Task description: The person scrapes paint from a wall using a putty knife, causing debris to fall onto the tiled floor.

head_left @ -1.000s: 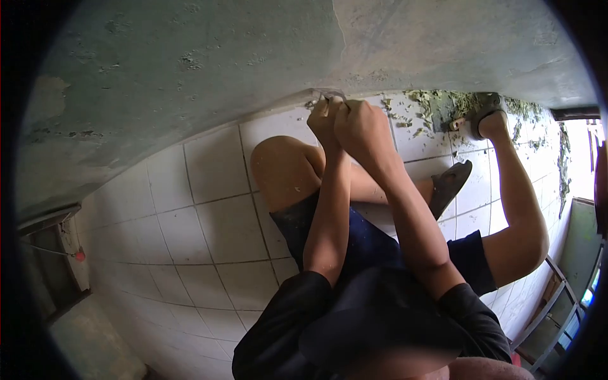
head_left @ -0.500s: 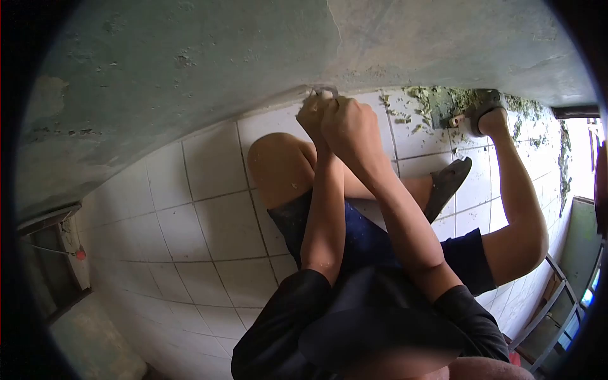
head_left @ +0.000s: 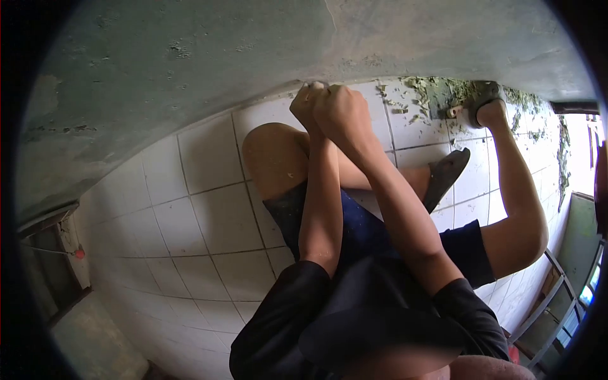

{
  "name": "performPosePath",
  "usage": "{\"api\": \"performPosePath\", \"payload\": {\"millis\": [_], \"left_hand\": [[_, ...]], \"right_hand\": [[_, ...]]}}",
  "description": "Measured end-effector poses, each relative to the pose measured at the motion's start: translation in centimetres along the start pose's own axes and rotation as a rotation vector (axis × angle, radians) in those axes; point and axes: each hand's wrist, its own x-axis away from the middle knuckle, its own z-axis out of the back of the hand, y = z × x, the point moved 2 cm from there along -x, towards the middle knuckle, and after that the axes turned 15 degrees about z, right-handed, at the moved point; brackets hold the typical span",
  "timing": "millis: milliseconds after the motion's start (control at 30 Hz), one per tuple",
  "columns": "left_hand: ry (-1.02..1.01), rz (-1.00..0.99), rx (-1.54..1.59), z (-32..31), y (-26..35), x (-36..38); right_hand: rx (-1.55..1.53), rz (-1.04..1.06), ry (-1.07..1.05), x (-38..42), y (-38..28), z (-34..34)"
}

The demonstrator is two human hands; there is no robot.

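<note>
Both my hands are together low against the wall point(head_left: 209, 57), where it meets the tiled floor. My left hand point(head_left: 305, 107) is closed in a fist, with its fingers curled toward the wall. Right beside it, my right hand point(head_left: 343, 113) is also closed, knuckles up, touching or overlapping the left. What they grip is mostly hidden; only a small pale bit shows at the fingertips, and I cannot make out its kind. The wall's green-grey paint is worn and pitted, with a paler bare patch point(head_left: 392, 38) above the hands.
Green paint flakes point(head_left: 415, 95) litter the floor along the wall on the right. A flat grey-green piece point(head_left: 437, 104) with a brownish handle-like end point(head_left: 454, 111) lies among them, near my sandalled foot point(head_left: 487, 107). A metal frame point(head_left: 544, 304) stands at lower right; a dark opening point(head_left: 50, 259) is at left.
My hands and the whole view have shifted slightly. A grey curved edge seen beyond the fingers earlier is now mostly hidden. Both hands stay closed at the wall's base.
</note>
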Motion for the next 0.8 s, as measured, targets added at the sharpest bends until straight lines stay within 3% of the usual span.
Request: {"api": "performPosePath", "payload": {"millis": [33, 67, 133, 200, 267, 300, 333, 367, 467, 500, 600, 667, 733, 767, 800], "left_hand": [[-0.014, -0.162, -0.097, -0.3, 0.3, -0.4], [-0.011, -0.172, -0.095, -0.4, 1.2, -0.4], [-0.011, 0.356, 0.311, -0.5, 2.1, -0.4], [-0.069, 0.404, 0.325, -0.3, 1.3, -0.4], [0.176, -0.311, -0.472, -0.4, 2.5, -0.1], [0.183, -0.326, -0.469, -0.8, 3.6, -0.3], [0.139, -0.063, -0.162, -1.2, 4.2, -0.4], [0.085, 0.216, 0.143, -1.4, 3.7, 0.0], [0.006, 0.289, 0.254, -1.8, 2.1, 0.1], [-0.049, 0.327, 0.388, -1.7, 1.8, 0.0], [0.058, 0.252, 0.151, -2.1, 5.4, 0.3], [0.056, 0.205, 0.155, -2.0, 3.6, 0.7], [0.127, 0.366, 0.172, -2.5, 0.3, 0.5], [0.171, 0.346, 0.11, -2.5, 1.4, 0.3], [0.092, 0.239, 0.232, -2.1, 2.1, -0.5]], "right_hand": [[0.012, 0.039, -0.084, -0.6, 1.2, -1.1], [0.02, 0.08, -0.169, -1.2, 1.7, -1.7], [-0.004, 0.069, -0.142, -1.4, -0.4, 0.2], [-0.019, 0.02, -0.039, -0.5, -1.1, 0.7], [0.049, 0.112, -0.078, -0.3, 0.8, -0.4], [0.016, 0.126, -0.079, -0.5, 1.0, -0.1], [-0.017, 0.147, -0.079, -0.9, 1.2, -0.1], [-0.064, 0.017, -0.04, -0.5, 0.9, 0.8], [-0.021, -0.031, -0.049, -0.5, 2.0, 0.4], [-0.022, 0.065, -0.051, -0.9, 2.1, 0.4], [-0.063, 0.014, 0.02, -0.5, 1.2, 1.8], [-0.052, -0.029, -0.061, -1.1, 2.1, 0.5], [-0.038, -0.048, -0.107, -1.2, 2.5, 0.3], [-0.053, 0.0, -0.065, -1.1, 2.1, 0.5], [-0.068, 0.05, -0.027, -1.3, 1.3, 1.1]]}}
